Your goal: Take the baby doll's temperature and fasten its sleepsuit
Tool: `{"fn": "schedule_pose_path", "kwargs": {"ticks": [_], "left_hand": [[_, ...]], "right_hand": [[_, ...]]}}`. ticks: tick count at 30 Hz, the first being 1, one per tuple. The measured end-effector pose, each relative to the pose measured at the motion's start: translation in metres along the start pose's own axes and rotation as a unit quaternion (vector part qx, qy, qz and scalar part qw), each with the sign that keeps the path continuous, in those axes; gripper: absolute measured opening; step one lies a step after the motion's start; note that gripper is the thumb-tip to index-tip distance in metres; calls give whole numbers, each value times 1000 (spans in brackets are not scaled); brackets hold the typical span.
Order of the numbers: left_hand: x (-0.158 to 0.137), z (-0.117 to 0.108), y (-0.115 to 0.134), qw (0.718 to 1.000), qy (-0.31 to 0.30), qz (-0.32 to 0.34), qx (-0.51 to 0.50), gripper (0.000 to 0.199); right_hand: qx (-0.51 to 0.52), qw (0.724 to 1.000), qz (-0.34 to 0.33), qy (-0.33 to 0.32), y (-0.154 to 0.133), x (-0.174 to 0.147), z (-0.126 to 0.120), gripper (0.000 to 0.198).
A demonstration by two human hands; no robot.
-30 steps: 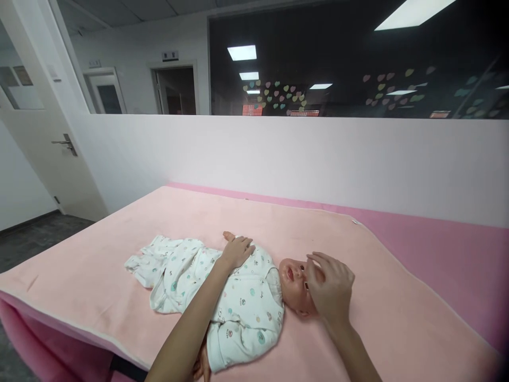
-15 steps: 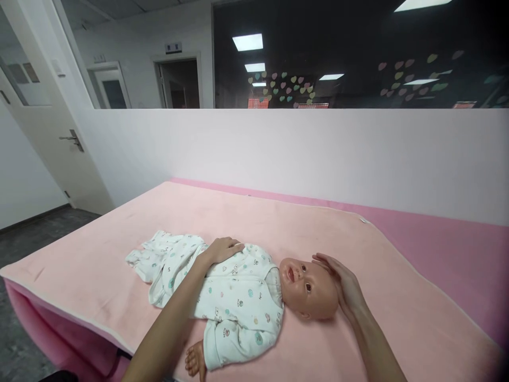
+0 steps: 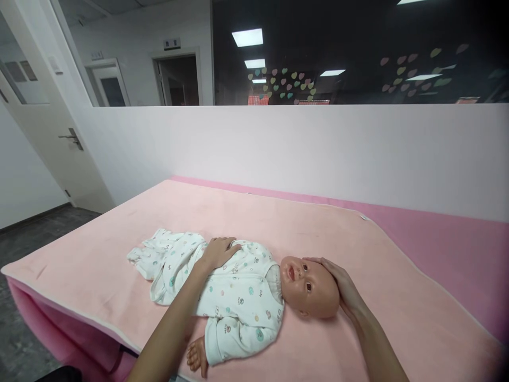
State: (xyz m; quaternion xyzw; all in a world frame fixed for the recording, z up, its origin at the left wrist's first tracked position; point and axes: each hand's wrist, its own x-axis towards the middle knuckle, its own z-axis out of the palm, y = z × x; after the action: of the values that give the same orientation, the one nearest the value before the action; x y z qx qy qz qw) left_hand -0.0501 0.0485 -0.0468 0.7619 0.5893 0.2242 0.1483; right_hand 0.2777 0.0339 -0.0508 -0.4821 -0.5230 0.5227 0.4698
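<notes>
A baby doll (image 3: 312,289) lies on its back, its bald head to the right. It wears a white printed sleepsuit (image 3: 238,297) with small animals and coloured dots. My left hand (image 3: 219,252) rests flat on the doll's belly, fingers stretched out over the cloth. Against the top and far side of the doll's head lies my right hand (image 3: 340,281), its fingers laid along the curve. One doll hand (image 3: 197,355) sticks out of the near sleeve. The suit's leg end spreads out flat at the left.
Under the doll a light pink blanket (image 3: 119,233) covers a table with a darker pink cover (image 3: 445,244). Behind it stands a white wall (image 3: 302,154) with a window (image 3: 338,32) above. A door (image 3: 59,127) and grey floor (image 3: 24,318) are at the left.
My right hand has moved left and settled onto the doll's head, its fingers now lying flat on it. My left hand stays on the belly, shifted only slightly.
</notes>
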Motion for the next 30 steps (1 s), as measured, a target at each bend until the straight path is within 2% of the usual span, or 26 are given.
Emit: {"fn": "schedule_pose_path", "kwargs": {"ticks": [8, 13, 17, 22, 30], "left_hand": [[-4, 0, 2, 1000, 3, -2, 18, 51], [-3, 1, 0, 1000, 5, 1, 19, 49], [-3, 2, 0, 1000, 7, 5, 11, 48], [-5, -1, 1, 1000, -3, 2, -9, 53], [-12, -11, -6, 994, -94, -23, -60, 74]], "right_hand": [[88, 994, -15, 70, -3, -1, 2, 36], [56, 998, 30, -24, -2, -2, 0, 41], [52, 997, 41, -38, -2, -3, 0, 40], [57, 998, 10, 11, 0, 0, -2, 38], [130, 988, -38, 73, 5, 6, -8, 35]]}}
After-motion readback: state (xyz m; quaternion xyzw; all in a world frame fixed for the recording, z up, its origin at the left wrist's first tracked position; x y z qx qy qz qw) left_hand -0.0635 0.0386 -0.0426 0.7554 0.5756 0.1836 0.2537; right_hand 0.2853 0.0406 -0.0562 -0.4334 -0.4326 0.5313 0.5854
